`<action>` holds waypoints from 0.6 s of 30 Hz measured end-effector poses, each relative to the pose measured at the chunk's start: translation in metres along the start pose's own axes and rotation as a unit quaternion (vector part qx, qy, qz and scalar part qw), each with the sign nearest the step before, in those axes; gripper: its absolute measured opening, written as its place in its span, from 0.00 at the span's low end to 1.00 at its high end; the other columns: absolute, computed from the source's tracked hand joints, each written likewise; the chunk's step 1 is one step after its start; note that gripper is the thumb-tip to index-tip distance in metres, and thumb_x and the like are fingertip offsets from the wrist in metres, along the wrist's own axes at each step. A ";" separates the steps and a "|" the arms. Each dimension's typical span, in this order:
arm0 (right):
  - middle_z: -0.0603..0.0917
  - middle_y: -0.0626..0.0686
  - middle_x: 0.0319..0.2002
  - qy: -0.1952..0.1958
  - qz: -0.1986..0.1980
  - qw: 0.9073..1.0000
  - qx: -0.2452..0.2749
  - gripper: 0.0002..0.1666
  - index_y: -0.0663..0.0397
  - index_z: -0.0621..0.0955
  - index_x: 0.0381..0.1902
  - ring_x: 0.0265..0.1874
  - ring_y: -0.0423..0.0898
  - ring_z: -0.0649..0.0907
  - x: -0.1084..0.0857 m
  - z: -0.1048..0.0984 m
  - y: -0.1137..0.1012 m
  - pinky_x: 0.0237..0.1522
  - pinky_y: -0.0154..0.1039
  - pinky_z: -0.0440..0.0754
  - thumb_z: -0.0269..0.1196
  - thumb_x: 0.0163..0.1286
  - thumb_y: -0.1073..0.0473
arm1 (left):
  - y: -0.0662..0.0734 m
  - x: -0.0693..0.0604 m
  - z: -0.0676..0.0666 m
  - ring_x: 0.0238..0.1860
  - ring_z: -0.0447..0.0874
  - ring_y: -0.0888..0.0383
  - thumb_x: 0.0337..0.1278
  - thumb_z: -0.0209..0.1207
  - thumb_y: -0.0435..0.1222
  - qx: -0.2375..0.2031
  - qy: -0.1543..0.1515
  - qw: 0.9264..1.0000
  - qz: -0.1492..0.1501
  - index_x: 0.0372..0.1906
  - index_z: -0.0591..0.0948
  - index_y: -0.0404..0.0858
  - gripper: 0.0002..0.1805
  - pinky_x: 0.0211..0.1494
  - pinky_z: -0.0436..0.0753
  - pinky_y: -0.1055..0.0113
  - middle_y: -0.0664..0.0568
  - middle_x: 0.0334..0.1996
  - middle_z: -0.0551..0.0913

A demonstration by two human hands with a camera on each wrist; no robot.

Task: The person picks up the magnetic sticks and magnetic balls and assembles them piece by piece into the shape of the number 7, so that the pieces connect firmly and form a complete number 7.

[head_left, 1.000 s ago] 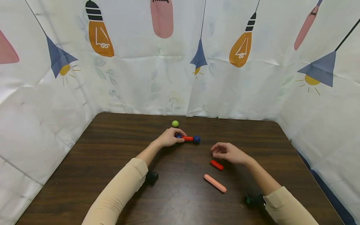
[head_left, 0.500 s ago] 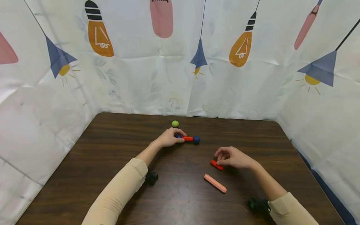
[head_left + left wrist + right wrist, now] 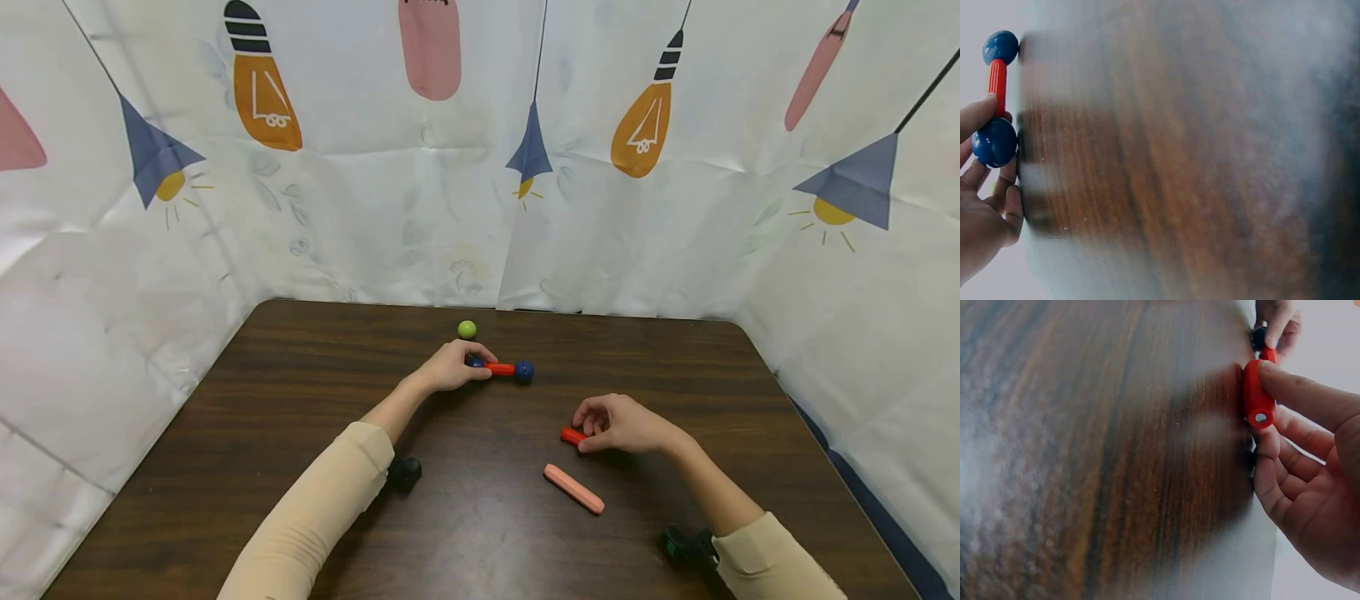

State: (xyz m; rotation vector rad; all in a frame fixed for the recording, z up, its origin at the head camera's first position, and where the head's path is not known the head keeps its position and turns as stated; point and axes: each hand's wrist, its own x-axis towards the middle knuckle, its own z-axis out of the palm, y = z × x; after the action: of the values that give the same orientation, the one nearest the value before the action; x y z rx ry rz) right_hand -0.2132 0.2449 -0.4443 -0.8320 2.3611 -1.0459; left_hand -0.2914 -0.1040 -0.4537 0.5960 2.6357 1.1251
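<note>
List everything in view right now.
Table: one, brown, beneath the loose pieces
Red bar: one, red, table's far half
Blue balls: two, blue, at red bar's ends
Loose bar: one, red, right of blue balls, nearer
Pink bar: one, pink, nearer still
Green ball: one, green, near far edge
Sheet: at least one, white, printed, around table
Blue strip: one, dark blue, beyond table's right edge
Wrist cameras: two, black, at wrists
Sleeves: two, cream, lower foreground
Left hand: one, bare, gripping red bar's left end
Right hand: one, bare, pinching loose bar
</note>
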 end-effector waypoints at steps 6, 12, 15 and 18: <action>0.80 0.45 0.30 0.001 -0.003 1.000 -0.022 0.12 0.53 0.84 0.42 0.28 0.42 0.78 0.001 0.001 -0.001 0.33 0.36 0.77 0.73 0.67 0.54 | 0.001 0.000 0.000 0.44 0.77 0.53 0.66 0.69 0.39 -0.001 0.000 1.000 0.002 0.51 0.88 0.44 0.11 0.53 0.75 0.57 0.51 0.49 0.85; 0.80 0.44 0.30 0.003 -0.006 0.999 -0.033 0.09 0.52 0.85 0.42 0.28 0.41 0.77 0.002 0.004 0.001 0.33 0.36 0.76 0.71 0.69 0.54 | 0.000 0.000 0.000 0.43 0.76 0.52 0.66 0.68 0.39 -0.003 0.000 1.000 0.003 0.51 0.88 0.44 0.11 0.52 0.75 0.57 0.52 0.48 0.85; 0.80 0.44 0.29 0.008 -0.005 1.000 -0.028 0.08 0.52 0.85 0.42 0.27 0.40 0.78 0.001 0.004 0.002 0.32 0.36 0.76 0.70 0.70 0.55 | 0.000 -0.001 0.000 0.44 0.77 0.53 0.66 0.68 0.39 -0.003 0.000 1.000 0.003 0.51 0.88 0.44 0.12 0.53 0.75 0.57 0.52 0.48 0.85; 0.80 0.45 0.29 0.012 -0.002 1.000 -0.017 0.08 0.52 0.84 0.43 0.27 0.41 0.78 0.001 0.005 0.002 0.31 0.36 0.76 0.69 0.72 0.56 | 0.001 -0.001 0.000 0.44 0.77 0.53 0.66 0.68 0.39 -0.003 0.000 1.000 0.003 0.52 0.88 0.44 0.12 0.53 0.75 0.57 0.52 0.49 0.85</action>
State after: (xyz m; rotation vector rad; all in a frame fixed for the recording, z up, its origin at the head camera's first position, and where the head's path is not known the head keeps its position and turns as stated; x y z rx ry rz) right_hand -0.2118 0.2426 -0.4485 -0.8412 2.4046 -1.0244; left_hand -0.2902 -0.1043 -0.4532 0.6021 2.6320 1.1340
